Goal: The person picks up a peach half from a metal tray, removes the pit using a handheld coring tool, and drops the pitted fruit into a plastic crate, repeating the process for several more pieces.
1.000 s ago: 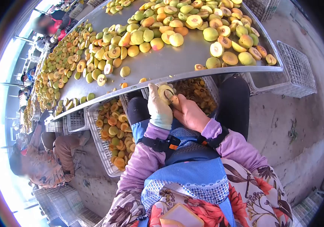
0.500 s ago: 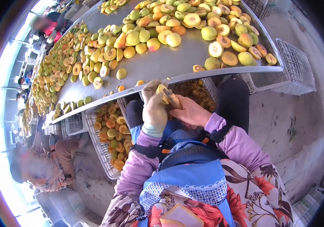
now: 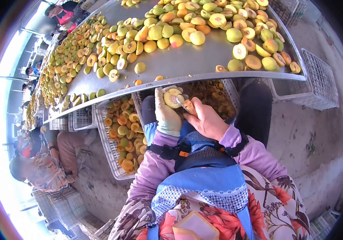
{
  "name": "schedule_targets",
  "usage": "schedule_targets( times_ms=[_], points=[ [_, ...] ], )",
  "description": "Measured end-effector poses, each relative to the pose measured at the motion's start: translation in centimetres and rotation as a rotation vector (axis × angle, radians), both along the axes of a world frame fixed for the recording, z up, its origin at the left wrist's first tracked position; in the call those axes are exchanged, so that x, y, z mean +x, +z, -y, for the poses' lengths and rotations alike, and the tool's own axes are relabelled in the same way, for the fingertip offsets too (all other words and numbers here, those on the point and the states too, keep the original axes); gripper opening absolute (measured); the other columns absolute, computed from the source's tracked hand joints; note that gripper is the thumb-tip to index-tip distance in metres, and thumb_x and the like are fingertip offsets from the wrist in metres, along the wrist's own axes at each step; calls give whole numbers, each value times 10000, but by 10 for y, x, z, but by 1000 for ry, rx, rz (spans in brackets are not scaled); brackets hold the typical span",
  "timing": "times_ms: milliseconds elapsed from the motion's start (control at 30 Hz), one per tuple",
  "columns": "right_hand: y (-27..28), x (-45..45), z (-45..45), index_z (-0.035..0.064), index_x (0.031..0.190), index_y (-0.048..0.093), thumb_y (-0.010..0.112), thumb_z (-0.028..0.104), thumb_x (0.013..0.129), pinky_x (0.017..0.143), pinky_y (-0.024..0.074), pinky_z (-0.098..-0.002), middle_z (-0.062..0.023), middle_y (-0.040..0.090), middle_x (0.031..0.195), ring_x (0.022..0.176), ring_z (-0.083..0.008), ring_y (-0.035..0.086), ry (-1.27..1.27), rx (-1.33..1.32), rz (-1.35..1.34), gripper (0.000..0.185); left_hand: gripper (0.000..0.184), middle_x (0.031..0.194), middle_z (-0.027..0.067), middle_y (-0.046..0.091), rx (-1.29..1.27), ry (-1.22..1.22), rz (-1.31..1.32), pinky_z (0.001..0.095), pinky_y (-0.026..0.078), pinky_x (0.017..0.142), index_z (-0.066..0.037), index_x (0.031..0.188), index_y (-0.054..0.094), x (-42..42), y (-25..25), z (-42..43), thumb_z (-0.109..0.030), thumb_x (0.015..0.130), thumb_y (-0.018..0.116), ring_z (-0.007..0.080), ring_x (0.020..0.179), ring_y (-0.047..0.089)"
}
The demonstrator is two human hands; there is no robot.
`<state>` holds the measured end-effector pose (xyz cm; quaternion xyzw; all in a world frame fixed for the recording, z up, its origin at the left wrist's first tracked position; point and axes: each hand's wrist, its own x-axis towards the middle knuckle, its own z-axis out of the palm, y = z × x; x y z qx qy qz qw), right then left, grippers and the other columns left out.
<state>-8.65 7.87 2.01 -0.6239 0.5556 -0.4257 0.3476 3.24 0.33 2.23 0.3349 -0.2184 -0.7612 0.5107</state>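
My left hand (image 3: 166,114), in a pale glove, is closed around a halved fruit (image 3: 172,98) with its cut face up. My bare right hand (image 3: 206,120) grips a small tool with a wooden handle (image 3: 189,107); its metal tip touches the cut face. Both hands are just below the near edge of the metal table (image 3: 159,68), on which many halved yellow-green fruits (image 3: 155,31) lie. Beneath the hands, a crate of darker fruit pieces (image 3: 209,96) is partly hidden.
A white crate of fruit halves (image 3: 117,173) stands to the left under the table. Another crate (image 3: 319,80) stands at the right. Seated at the left is a co-worker (image 3: 47,168); another person (image 3: 63,16) is at the far left end.
The fruit in my left hand has turned from tilted to face up, and its cut side shows more. The tool tip has come away from deep inside it. The whole view has shifted slightly.
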Motion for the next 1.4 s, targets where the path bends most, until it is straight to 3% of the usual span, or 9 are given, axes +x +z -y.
schedule_targets(
  times_ms=[200,300,567,733,833,967,1100,1267,1400],
  points=[
    [2,3,6,-3,1023,358,601,141,850,611,455,-481,-260,583,761,734,-454,571,-2,60,-119,332,585,811,103,599,-181,73,204,317,494,696,-15,867,573,-5,-1,-3,-529,956,307,203,711,567],
    [5,4,6,-14,1002,359,584,159,844,621,448,-508,-261,583,714,714,-451,575,33,71,-95,324,643,839,128,605,-103,78,109,311,475,741,-3,887,569,-4,-3,-3,-593,919,315,223,770,569],
    [15,-2,7,-6,1048,419,565,37,776,660,472,-464,-266,592,784,789,-454,580,126,198,-39,311,674,725,145,599,49,0,29,331,495,632,-19,807,570,0,3,7,-668,850,393,259,664,575],
    [16,0,5,-6,1035,412,561,40,764,663,470,-463,-266,584,768,781,-456,578,98,233,-27,313,599,707,152,597,-8,-150,162,326,487,642,-25,738,546,4,18,12,-545,933,323,247,659,571],
    [26,1,7,-4,1031,403,544,45,760,673,468,-468,-270,576,779,800,-459,572,82,254,7,309,562,722,143,592,-121,130,298,305,478,655,-20,743,536,-10,20,1,-484,957,302,221,662,561],
    [25,1,9,-3,1030,403,527,55,764,695,467,-469,-276,572,807,834,-467,561,75,184,0,299,522,728,119,584,-463,160,619,289,469,666,-12,751,536,-14,27,-5,-429,967,309,189,685,551],
    [21,-5,14,-9,1041,408,530,41,750,696,469,-465,-276,574,811,834,-473,558,92,220,-2,320,492,737,108,584,-20,-12,203,285,465,670,-12,776,543,-10,27,8,-386,981,297,178,679,549],
    [29,-2,10,-15,1063,412,534,36,752,695,467,-466,-278,575,815,845,-466,560,77,170,77,338,473,730,108,584,-727,238,735,281,457,672,-3,798,536,-19,28,-1,-345,993,274,170,663,543],
    [29,-9,11,-27,1068,415,566,73,778,737,463,-467,-276,587,836,872,-456,567,91,258,3,342,517,719,98,586,-428,-28,527,261,447,639,12,748,556,-17,26,14,-382,980,317,158,657,538]
  ],
)
